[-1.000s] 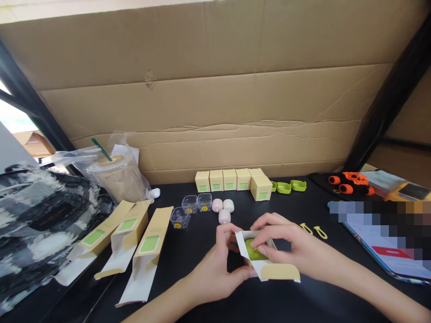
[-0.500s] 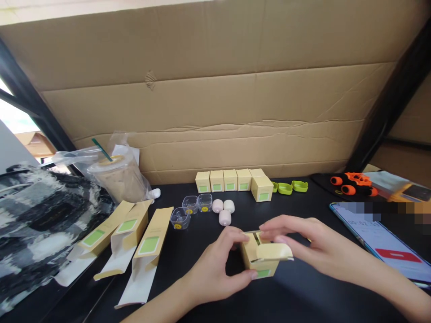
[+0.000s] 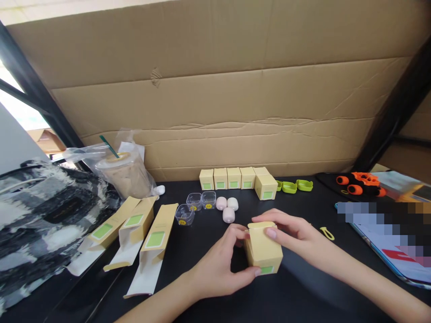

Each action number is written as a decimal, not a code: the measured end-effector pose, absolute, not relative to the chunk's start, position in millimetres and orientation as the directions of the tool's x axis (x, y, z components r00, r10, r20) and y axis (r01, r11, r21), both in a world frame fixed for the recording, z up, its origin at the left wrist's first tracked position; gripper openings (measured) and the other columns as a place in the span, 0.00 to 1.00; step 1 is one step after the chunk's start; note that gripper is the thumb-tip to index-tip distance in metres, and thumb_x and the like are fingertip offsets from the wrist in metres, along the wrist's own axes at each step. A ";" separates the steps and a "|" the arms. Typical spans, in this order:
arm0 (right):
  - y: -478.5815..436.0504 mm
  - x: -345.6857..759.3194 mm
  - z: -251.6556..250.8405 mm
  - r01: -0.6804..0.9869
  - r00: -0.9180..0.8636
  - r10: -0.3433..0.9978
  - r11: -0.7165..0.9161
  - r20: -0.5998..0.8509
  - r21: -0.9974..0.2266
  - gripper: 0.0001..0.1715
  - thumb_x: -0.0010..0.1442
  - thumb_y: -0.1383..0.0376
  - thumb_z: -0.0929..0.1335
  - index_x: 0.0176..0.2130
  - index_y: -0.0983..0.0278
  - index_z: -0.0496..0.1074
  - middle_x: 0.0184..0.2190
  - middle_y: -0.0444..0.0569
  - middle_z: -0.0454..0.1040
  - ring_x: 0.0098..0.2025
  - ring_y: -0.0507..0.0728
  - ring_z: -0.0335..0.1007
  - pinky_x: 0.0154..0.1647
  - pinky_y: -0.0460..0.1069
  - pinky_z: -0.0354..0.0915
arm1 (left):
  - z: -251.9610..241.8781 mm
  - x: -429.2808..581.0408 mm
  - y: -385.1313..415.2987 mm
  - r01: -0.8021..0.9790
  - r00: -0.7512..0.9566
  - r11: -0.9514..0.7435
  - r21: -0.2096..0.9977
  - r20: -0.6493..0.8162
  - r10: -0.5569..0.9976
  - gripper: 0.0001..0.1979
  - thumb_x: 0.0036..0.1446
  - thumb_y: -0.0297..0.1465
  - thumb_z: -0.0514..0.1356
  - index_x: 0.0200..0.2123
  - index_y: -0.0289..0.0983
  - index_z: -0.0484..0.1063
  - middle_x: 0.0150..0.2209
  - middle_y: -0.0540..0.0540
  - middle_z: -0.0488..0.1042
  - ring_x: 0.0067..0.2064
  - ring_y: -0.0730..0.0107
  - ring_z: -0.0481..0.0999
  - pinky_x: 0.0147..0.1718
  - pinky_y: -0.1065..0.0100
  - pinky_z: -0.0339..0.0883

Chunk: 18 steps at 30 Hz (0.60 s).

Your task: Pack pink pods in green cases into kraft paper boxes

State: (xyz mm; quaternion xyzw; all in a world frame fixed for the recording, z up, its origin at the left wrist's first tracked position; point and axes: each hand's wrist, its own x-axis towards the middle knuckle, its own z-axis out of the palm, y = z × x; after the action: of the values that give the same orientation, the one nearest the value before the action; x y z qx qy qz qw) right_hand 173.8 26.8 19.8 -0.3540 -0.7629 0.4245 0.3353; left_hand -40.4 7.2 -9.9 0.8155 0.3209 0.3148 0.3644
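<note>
Near the table's front, a small pale-yellow box (image 3: 265, 251) with a green label sits between my hands. My left hand (image 3: 224, 269) grips it from the left, thumb at the label's lower front corner and fingers on the far left side. My right hand (image 3: 292, 235) has its thumb on the box's top flap, with the fingers behind it at the back edge. The flap lies over the top, its far edge slightly raised. What the box contains is hidden. A thin yellow loop (image 3: 327, 233) lies right of my right wrist.
Behind stand several similar boxes (image 3: 234, 178), with green cases (image 3: 288, 187) beside them. Three clear cups (image 3: 185, 215) and three rounded pale cases (image 3: 229, 215) lie ahead. Flat opened cartons (image 3: 156, 237), a bagged drink (image 3: 126, 177) and a bag are left; a phone (image 3: 387, 251) and orange toy (image 3: 362, 179) right.
The box's raised top flap has been folded down over the opening. My right thumb has moved onto it. The view has shifted slightly, and the yellow loop now shows fully.
</note>
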 end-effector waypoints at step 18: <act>23.3 163.5 13.4 0.168 -0.385 0.921 0.128 0.055 -0.977 0.21 0.57 0.49 0.67 0.40 0.61 0.76 0.37 0.48 0.77 0.41 0.59 0.71 0.40 0.50 0.66 | -26.7 -40.6 8.0 0.308 0.528 -0.507 0.805 0.298 0.795 0.34 0.50 0.29 0.65 0.52 0.43 0.44 0.47 0.43 0.65 0.47 0.63 0.70 0.49 0.55 0.67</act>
State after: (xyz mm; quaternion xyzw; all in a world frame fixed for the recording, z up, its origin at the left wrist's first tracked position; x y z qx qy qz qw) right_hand 163.5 23.3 13.4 -0.4154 -0.6552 0.5131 0.3672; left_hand -40.6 8.0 -26.7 0.7980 0.3457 0.3413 0.3565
